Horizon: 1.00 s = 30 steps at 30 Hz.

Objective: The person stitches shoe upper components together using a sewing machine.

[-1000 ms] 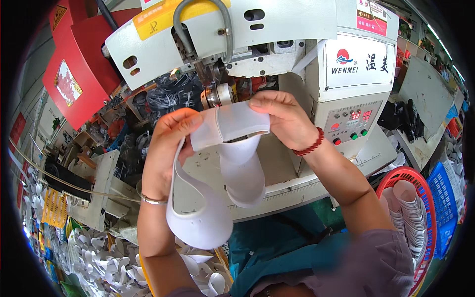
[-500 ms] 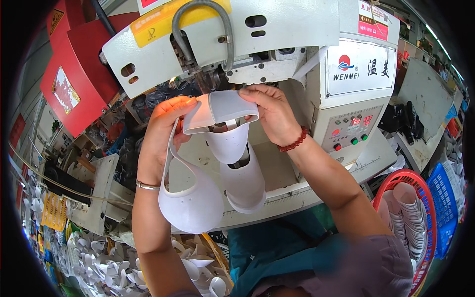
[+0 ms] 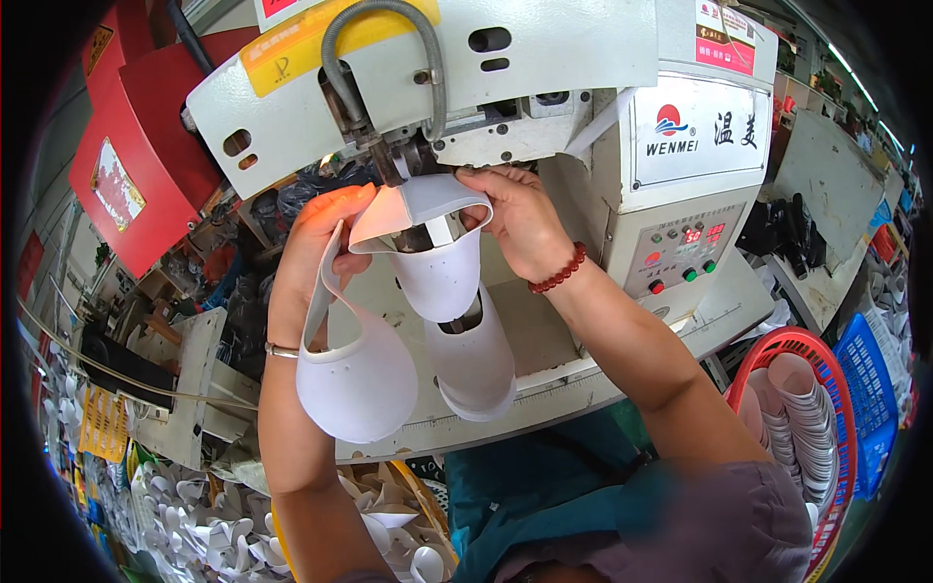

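Several white shoe uppers (image 3: pixel 447 282) hang below a white machine (image 3: pixel 544 49), under its metal working head (image 3: pixel 387 167). My left hand (image 3: pixel 326 228), with a silver bangle, is closed on the left edge of the top upper's heel band. A second upper (image 3: pixel 358 389) dangles from near that hand, its toe pointing down. My right hand (image 3: pixel 520 216), with a red bead bracelet, pinches the band's right edge. The heel band's seam lies right at the metal head, and light makes its left half glow orange. Another upper (image 3: pixel 473 364) hangs lowest in the middle.
A control panel (image 3: pixel 685 251) with lit digits and buttons is at the right. A red round basket (image 3: pixel 844 428) holds stacked white pieces, beside a blue crate (image 3: pixel 870 389). Heaps of white uppers (image 3: pixel 199 515) lie at lower left. A red machine (image 3: pixel 146 136) stands at upper left.
The heel band has moved up against the metal head and now bends around it, with its opening wider. Both hands keep their hold, and the view has shifted slightly.
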Each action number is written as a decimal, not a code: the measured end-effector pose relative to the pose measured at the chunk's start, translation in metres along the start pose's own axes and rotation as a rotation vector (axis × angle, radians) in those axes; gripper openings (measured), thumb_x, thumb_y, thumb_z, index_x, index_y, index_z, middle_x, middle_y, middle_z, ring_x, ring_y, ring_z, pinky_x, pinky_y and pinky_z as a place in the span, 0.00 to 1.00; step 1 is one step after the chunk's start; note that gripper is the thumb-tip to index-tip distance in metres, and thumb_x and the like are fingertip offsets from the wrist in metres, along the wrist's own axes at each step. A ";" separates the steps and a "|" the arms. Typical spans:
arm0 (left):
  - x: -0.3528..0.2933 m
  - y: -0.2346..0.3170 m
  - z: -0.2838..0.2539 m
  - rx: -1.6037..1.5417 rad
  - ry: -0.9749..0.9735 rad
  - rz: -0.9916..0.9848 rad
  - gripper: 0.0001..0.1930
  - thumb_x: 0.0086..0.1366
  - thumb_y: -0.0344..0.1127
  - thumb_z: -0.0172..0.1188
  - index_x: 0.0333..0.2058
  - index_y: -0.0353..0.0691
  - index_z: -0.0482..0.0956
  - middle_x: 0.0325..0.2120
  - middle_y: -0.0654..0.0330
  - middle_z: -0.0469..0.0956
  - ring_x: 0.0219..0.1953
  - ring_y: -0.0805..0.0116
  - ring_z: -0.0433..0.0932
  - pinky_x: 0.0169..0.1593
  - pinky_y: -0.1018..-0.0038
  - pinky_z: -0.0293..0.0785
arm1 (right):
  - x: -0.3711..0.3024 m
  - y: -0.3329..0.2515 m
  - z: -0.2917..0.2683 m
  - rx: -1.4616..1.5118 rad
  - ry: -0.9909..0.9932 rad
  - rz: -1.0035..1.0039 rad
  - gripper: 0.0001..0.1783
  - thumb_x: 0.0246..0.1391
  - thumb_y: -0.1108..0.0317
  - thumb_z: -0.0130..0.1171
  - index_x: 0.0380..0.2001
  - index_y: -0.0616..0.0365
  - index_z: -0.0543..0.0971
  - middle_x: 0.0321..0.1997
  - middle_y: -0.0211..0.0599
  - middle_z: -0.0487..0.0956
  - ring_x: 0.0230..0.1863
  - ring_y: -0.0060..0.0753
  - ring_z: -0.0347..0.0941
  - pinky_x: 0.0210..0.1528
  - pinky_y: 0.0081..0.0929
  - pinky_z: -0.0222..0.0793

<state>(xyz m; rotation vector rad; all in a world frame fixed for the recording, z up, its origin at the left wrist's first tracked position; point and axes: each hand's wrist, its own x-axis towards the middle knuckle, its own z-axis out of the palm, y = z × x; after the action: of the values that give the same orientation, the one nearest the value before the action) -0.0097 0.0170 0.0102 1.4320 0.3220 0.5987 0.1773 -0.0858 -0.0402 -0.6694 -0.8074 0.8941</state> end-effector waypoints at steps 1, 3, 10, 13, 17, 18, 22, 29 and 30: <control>0.000 0.000 0.001 -0.002 -0.003 -0.002 0.11 0.63 0.38 0.51 0.23 0.42 0.71 0.14 0.70 0.64 0.10 0.86 0.52 0.12 0.87 0.44 | 0.000 0.000 -0.001 0.010 -0.011 0.009 0.07 0.51 0.70 0.56 0.29 0.62 0.78 0.31 0.32 0.77 0.30 0.24 0.70 0.31 0.23 0.65; -0.001 0.001 0.003 0.029 -0.010 0.002 0.12 0.64 0.39 0.50 0.23 0.42 0.70 0.14 0.71 0.63 0.10 0.86 0.52 0.12 0.87 0.44 | 0.001 0.000 -0.002 0.005 -0.008 0.011 0.07 0.51 0.70 0.56 0.29 0.62 0.78 0.30 0.32 0.77 0.30 0.24 0.70 0.31 0.23 0.65; -0.001 -0.001 0.000 0.011 -0.023 -0.003 0.12 0.64 0.39 0.50 0.23 0.42 0.70 0.14 0.70 0.64 0.11 0.85 0.52 0.12 0.87 0.44 | -0.003 -0.001 0.002 0.003 0.010 0.003 0.07 0.51 0.70 0.56 0.30 0.62 0.77 0.29 0.31 0.76 0.27 0.23 0.68 0.30 0.23 0.64; 0.000 -0.001 0.000 0.012 -0.016 0.002 0.11 0.64 0.39 0.50 0.24 0.41 0.71 0.14 0.70 0.64 0.10 0.85 0.52 0.12 0.87 0.44 | -0.002 -0.001 0.001 0.009 -0.011 0.015 0.06 0.51 0.70 0.56 0.30 0.62 0.78 0.28 0.29 0.76 0.25 0.21 0.67 0.30 0.21 0.63; 0.000 -0.001 -0.001 0.008 -0.004 -0.005 0.11 0.64 0.38 0.49 0.25 0.41 0.72 0.14 0.70 0.65 0.10 0.85 0.53 0.12 0.87 0.44 | -0.004 -0.002 0.002 0.012 -0.008 0.028 0.06 0.51 0.70 0.56 0.30 0.61 0.78 0.27 0.28 0.75 0.24 0.19 0.66 0.29 0.20 0.62; 0.002 -0.002 -0.002 -0.002 -0.018 -0.008 0.11 0.64 0.38 0.49 0.26 0.41 0.73 0.14 0.70 0.65 0.10 0.85 0.54 0.12 0.87 0.45 | -0.004 -0.001 0.004 0.007 0.012 0.012 0.06 0.51 0.68 0.56 0.28 0.59 0.79 0.23 0.26 0.75 0.22 0.17 0.67 0.27 0.18 0.62; 0.004 -0.010 -0.005 -0.073 -0.018 -0.019 0.10 0.65 0.37 0.48 0.28 0.41 0.73 0.14 0.69 0.66 0.10 0.84 0.54 0.11 0.86 0.47 | -0.004 0.003 0.001 0.006 0.028 0.005 0.07 0.51 0.66 0.57 0.24 0.56 0.79 0.20 0.25 0.75 0.20 0.15 0.67 0.25 0.16 0.61; 0.014 -0.036 -0.017 -0.291 -0.092 -0.041 0.11 0.66 0.37 0.46 0.33 0.37 0.74 0.13 0.66 0.67 0.08 0.82 0.56 0.09 0.85 0.50 | -0.010 0.008 -0.001 -0.014 0.049 0.045 0.09 0.55 0.65 0.54 0.24 0.58 0.78 0.21 0.25 0.74 0.21 0.16 0.66 0.27 0.16 0.61; 0.015 -0.037 -0.016 -0.338 -0.130 -0.045 0.11 0.66 0.37 0.45 0.35 0.37 0.74 0.14 0.66 0.67 0.08 0.82 0.56 0.09 0.85 0.50 | -0.011 0.010 0.000 -0.027 0.082 0.059 0.10 0.55 0.65 0.54 0.24 0.57 0.78 0.21 0.25 0.75 0.21 0.15 0.66 0.27 0.16 0.62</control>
<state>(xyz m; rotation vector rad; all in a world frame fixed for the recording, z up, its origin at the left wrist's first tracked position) 0.0004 0.0374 -0.0264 1.1286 0.1413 0.4944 0.1692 -0.0909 -0.0517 -0.7516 -0.7308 0.9045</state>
